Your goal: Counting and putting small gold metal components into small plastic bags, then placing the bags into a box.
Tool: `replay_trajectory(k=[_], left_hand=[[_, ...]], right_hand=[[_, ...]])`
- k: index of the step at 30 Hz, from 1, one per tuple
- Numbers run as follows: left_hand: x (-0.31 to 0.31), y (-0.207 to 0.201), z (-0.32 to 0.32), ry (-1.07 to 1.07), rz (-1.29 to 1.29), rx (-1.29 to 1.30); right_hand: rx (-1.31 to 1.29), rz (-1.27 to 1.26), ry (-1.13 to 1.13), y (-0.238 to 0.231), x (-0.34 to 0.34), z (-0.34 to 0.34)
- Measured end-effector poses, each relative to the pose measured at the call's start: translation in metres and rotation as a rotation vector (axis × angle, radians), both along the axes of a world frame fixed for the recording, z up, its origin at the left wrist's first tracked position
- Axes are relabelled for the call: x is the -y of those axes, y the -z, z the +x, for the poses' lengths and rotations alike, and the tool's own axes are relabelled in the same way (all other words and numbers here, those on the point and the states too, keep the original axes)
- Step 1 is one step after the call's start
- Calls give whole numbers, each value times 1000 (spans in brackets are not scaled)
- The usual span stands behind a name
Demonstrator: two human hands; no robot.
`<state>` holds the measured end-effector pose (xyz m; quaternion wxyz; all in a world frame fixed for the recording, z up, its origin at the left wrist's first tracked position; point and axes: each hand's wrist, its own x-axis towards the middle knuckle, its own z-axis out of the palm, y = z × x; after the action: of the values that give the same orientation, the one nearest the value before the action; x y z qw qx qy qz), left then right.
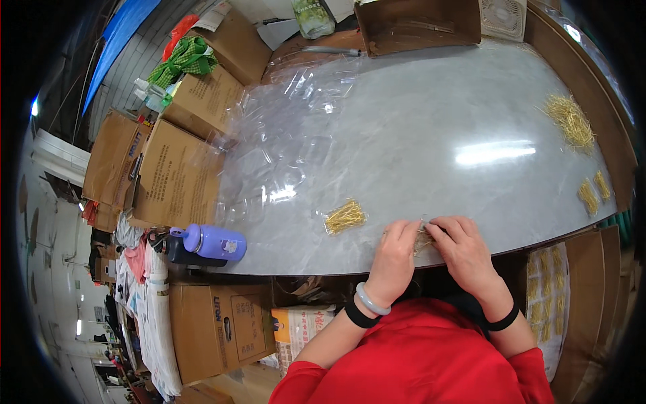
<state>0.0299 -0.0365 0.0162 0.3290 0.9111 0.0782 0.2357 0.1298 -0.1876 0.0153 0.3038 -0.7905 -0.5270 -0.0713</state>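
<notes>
Both hands meet over the near edge of the grey table (404, 168). My left hand (391, 259) and my right hand (464, 250) have their fingers closed on a small see-through plastic piece (422, 241); the fingers cover much of it, so its exact shape is unclear. A pale bangle and a black band circle my left wrist, and another black band my right. Just left of my hands lies a bundle of thin gold-coloured wire pieces (345, 217) in a clear plastic box. A large spread of clear plastic boxes (276, 145) covers the table's left side.
Loose gold pieces (570, 122) form a heap at the far right, with two small bundles (588, 195) nearer. A purple bottle (219, 242) lies at the left edge. Cardboard boxes (178, 175) line the left side. Below right, an open carton holds packed gold bundles (546, 289).
</notes>
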Motion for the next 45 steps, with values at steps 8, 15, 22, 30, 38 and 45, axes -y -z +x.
replay_trajectory(k=[8, 15, 22, 30, 38, 45], left_hand=[[-11, -6, -5, 127, 172, -55], [-7, 6, -1, 241, 343, -161], [-9, 13, -6, 236, 273, -140], [-13, 14, -7, 246, 329, -139], [-15, 13, -10, 258, 207, -104], [-17, 19, -14, 260, 227, -80]], right_hand=[[-149, 83, 1, 3, 6, 1], [-429, 272, 194, 5, 10, -27], [-750, 387, 6, 8, -4, -20], [-702, 259, -19, -3, -15, -23], [-377, 127, -133, -7, 0, 3], [-193, -27, -154, -9, 1, 12]])
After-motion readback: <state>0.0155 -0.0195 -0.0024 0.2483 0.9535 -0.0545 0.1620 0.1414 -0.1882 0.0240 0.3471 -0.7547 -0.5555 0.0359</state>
